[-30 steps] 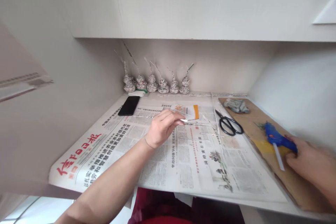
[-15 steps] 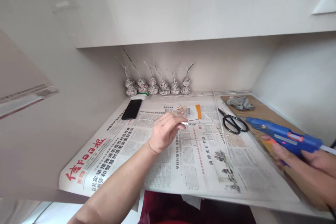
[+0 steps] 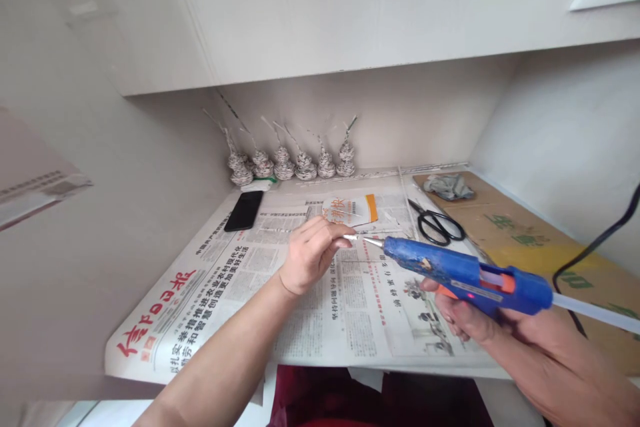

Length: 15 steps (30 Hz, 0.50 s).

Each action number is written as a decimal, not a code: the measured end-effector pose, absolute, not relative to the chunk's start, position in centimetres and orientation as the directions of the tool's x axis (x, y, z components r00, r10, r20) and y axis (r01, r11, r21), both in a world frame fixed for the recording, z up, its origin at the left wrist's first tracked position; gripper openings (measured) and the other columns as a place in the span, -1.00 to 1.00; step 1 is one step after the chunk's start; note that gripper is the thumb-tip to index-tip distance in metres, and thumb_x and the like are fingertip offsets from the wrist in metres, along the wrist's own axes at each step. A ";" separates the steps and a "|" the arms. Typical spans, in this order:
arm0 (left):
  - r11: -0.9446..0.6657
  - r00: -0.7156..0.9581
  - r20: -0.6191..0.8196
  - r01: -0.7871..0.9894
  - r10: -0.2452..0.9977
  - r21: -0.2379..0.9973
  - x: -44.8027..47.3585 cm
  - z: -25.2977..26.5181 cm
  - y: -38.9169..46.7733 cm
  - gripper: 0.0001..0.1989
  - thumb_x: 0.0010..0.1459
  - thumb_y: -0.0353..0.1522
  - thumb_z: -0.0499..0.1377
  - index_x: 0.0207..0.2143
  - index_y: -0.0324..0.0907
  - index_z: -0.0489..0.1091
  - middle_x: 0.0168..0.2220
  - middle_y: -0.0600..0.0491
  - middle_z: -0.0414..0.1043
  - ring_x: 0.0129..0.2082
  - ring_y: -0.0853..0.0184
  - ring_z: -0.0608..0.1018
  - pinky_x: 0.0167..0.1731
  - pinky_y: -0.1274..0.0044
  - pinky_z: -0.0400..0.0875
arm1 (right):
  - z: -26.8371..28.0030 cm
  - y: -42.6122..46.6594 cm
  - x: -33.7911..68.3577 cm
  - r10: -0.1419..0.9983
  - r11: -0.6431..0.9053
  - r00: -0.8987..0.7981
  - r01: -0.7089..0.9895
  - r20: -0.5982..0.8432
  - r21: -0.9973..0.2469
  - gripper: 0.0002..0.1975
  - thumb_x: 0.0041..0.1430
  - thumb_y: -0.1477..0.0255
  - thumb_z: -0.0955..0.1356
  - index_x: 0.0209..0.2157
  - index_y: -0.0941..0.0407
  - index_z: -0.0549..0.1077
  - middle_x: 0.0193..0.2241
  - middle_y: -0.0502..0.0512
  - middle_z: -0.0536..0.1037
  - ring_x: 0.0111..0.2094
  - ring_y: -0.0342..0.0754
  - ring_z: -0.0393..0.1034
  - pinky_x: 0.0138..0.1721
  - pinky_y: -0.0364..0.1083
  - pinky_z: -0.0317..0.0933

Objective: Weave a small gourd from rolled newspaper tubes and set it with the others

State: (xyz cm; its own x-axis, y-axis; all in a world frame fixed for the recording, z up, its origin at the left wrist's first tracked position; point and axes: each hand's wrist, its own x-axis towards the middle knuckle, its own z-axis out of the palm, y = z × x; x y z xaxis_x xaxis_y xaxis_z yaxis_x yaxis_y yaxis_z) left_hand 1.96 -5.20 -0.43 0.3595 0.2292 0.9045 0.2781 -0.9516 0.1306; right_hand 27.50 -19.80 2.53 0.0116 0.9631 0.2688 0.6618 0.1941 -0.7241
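Observation:
My left hand (image 3: 313, 253) is closed in a pinch on a thin rolled paper stick (image 3: 351, 237), whose white end pokes out past the fingertips. In my right hand (image 3: 480, 320) is a blue hot glue gun (image 3: 435, 263), fingers wrapped round its handle near the orange trigger. Its metal nozzle points left and comes close to the end of the paper stick; whether they touch I cannot tell. A long white glue stick (image 3: 595, 311) sticks out of the gun's back.
Newspaper (image 3: 215, 307) covers the table. Several gourd-shaped woven paper pieces (image 3: 305, 165) line the back. A black phone (image 3: 244, 211), an orange-and-white card (image 3: 371, 207), black scissors (image 3: 440, 227) and a crumpled grey cloth (image 3: 449, 187) lie around. Cardboard (image 3: 505, 213) and a black cord (image 3: 595, 247) are at right.
My right hand has brought the glue gun leftward, its nozzle now near the paper stick's end. My left hand keeps its pinch. The view has shifted slightly.

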 end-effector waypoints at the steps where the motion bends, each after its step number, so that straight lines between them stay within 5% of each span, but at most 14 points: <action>1: -0.953 0.360 0.904 0.274 0.229 0.132 2.0 -0.4 -5.2 -0.81 0.36 -0.32 0.09 -0.15 -0.21 0.45 -0.38 0.02 0.54 -0.41 0.40 0.48 -0.34 0.55 0.37 | 2.6 -19.7 27.4 0.972 0.179 -0.006 0.666 0.235 -0.724 -0.59 0.21 0.11 0.36 0.03 -0.04 0.55 -0.26 0.07 0.68 -0.26 0.06 0.59 -0.29 -0.11 0.52; 15: -0.956 0.391 0.893 0.268 0.222 0.120 2.1 -0.4 -5.1 -0.83 0.34 -0.32 0.12 -0.15 -0.22 0.45 -0.36 0.02 0.56 -0.42 0.40 0.49 -0.35 0.55 0.38 | 3.8 -19.1 26.8 0.982 0.158 -0.037 0.697 0.186 -0.699 -0.52 0.21 0.07 0.34 0.10 -0.05 0.52 -0.18 0.07 0.69 -0.19 0.11 0.61 -0.18 -0.03 0.53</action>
State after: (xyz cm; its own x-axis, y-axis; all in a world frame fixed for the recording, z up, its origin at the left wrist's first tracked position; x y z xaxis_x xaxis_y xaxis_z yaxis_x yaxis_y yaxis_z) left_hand 2.06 -5.13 -0.38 0.3913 0.2216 0.8932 0.2676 -0.9560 0.1200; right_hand 26.81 -19.09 3.82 -0.0367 0.9819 0.1859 0.6972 0.1584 -0.6991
